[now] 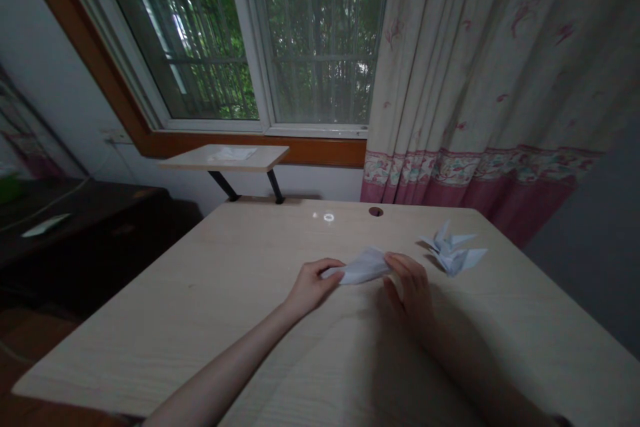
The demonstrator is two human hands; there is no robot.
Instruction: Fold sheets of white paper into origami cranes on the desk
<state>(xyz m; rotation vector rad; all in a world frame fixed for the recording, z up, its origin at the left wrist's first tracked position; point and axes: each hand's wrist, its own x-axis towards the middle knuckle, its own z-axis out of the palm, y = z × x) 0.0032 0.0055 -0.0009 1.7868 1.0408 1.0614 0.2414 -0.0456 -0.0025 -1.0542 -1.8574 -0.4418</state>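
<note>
A white sheet of folded paper (364,267) lies low over the desk, long and narrow with pointed ends. Its left end is pinched between the thumb and fingers of my left hand (311,287). At the right end, the fingertips of my right hand (413,283) touch the paper, while the thumb stands apart below it. Beyond my right hand, folded paper cranes (453,252) with raised wings sit close together on the desk. I cannot make out the folds on the paper's underside.
The pale wooden desk (200,300) carries a small raised shelf (190,158) with paper (235,153) on it. A round cable hole (376,211) and a small white ring (329,217) are near the back edge. A patterned curtain (465,80) hangs behind; a dark table (115,213) stands left.
</note>
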